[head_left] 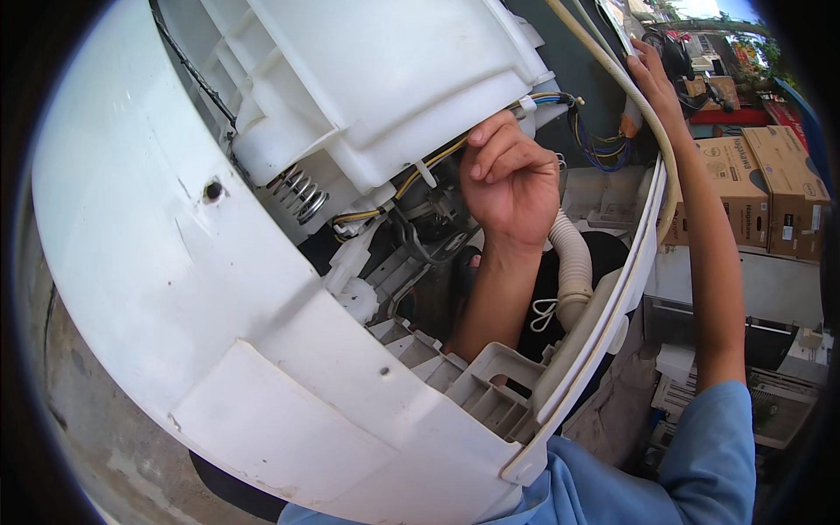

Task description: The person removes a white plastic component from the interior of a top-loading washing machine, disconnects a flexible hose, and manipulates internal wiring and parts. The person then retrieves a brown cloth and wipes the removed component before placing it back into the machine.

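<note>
The open white plastic body of an appliance [131, 262] fills much of the view. My left hand [507, 184], palm up, reaches through its inside with curled fingers at the lower edge of a white inner tub [385, 52], beside yellow and blue wires [547, 96]; what the fingertips hold is unclear. A coil spring [302, 192] hangs left of that hand; a ribbed drain hose [570, 262] runs right of it. At the upper right, my right hand [652, 83] grips the edge of a light panel [619, 26], next to a cream hose [604, 57].
Stacked cardboard boxes [792, 192] stand at the right, with motor scooters [674, 61] behind them. Appliance parts and panels [783, 411] lie lower right. A concrete floor [70, 385] shows at the left. My blue-sleeved right arm [709, 437] reaches along the appliance's right side.
</note>
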The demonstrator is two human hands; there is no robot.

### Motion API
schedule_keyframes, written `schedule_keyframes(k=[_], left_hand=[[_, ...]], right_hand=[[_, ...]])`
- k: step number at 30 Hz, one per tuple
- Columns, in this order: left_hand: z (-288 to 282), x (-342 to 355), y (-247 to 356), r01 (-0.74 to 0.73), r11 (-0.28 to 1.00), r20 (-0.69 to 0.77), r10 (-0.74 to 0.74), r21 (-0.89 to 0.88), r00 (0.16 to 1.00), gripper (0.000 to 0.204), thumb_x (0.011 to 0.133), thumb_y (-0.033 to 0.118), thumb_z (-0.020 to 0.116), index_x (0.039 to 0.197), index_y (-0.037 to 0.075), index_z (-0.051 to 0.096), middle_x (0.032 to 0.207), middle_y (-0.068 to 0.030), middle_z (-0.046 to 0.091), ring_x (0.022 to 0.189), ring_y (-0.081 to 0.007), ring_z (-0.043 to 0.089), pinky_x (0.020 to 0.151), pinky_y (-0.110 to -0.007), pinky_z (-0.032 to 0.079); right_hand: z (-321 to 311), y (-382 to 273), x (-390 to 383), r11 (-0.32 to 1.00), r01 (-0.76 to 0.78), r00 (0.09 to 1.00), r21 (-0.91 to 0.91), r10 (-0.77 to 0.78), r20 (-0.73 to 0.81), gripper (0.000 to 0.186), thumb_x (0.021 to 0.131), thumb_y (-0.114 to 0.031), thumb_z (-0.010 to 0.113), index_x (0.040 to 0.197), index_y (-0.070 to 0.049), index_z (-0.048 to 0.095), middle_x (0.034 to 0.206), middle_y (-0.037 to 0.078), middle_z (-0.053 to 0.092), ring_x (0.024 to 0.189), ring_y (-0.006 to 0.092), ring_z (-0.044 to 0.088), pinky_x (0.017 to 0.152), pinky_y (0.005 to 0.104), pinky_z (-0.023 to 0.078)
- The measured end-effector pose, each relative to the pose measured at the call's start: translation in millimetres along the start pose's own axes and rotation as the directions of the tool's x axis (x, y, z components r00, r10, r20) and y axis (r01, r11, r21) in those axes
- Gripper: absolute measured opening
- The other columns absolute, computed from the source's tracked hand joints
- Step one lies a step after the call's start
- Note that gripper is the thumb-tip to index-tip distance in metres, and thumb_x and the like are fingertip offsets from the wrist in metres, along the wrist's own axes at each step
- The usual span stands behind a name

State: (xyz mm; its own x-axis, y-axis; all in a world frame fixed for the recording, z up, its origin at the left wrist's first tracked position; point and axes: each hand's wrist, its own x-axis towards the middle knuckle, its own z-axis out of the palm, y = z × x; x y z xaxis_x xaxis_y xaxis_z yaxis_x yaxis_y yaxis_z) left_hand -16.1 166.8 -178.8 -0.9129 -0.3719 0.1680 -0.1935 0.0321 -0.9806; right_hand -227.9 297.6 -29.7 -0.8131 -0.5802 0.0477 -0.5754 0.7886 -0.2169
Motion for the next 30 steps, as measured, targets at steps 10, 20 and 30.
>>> schedule_keyframes(k=[10, 20, 30], left_hand=[[-4, -4, 9, 0.026, 0.968, -0.019, -0.022, 0.249, 1.000, 0.020, 0.099, 0.010, 0.051, 0.081, 0.003, 0.058, 0.077, -0.0040, 0.062, 0.052, -0.0068, 0.055, 0.050, -0.021, 0.044], [-32, -60, 0, -0.075, -0.235, 0.125, 0.206, 0.969, 0.971, 0.067, 0.111, 0.039, 0.026, 0.164, 0.000, 0.013, 0.083, -0.0221, 0.068, 0.055, -0.0184, 0.059, 0.048, -0.029, 0.048], [-28, -72, 20, -0.305, -0.596, 0.452, 0.111, 0.743, 0.885, 0.050, 0.113, 0.030, 0.031, 0.129, -0.008, 0.058, 0.082, -0.0140, 0.068, 0.060, -0.0117, 0.055, 0.059, -0.025, 0.048]], right_hand=[[-1, 3, 1, 1.000, -0.005, 1.000, -0.012, 0.005, -0.005, 0.073, 0.102, -0.060, 0.045, 0.154, -0.010, 0.040, 0.144, 0.026, 0.052, 0.134, 0.0344, 0.051, 0.114, 0.0409, 0.034], [0, 14, 0, 0.999, -0.016, 1.000, -0.031, 0.015, -0.023, 0.072, 0.099, -0.064, 0.050, 0.149, -0.012, 0.046, 0.139, 0.028, 0.057, 0.130, 0.0378, 0.056, 0.111, 0.0407, 0.037], [0, 7, 12, 0.999, 0.041, 0.993, -0.030, -0.044, -0.110, 0.067, 0.100, -0.059, 0.053, 0.147, -0.011, 0.053, 0.131, 0.020, 0.064, 0.124, 0.0293, 0.060, 0.108, 0.0364, 0.040]])
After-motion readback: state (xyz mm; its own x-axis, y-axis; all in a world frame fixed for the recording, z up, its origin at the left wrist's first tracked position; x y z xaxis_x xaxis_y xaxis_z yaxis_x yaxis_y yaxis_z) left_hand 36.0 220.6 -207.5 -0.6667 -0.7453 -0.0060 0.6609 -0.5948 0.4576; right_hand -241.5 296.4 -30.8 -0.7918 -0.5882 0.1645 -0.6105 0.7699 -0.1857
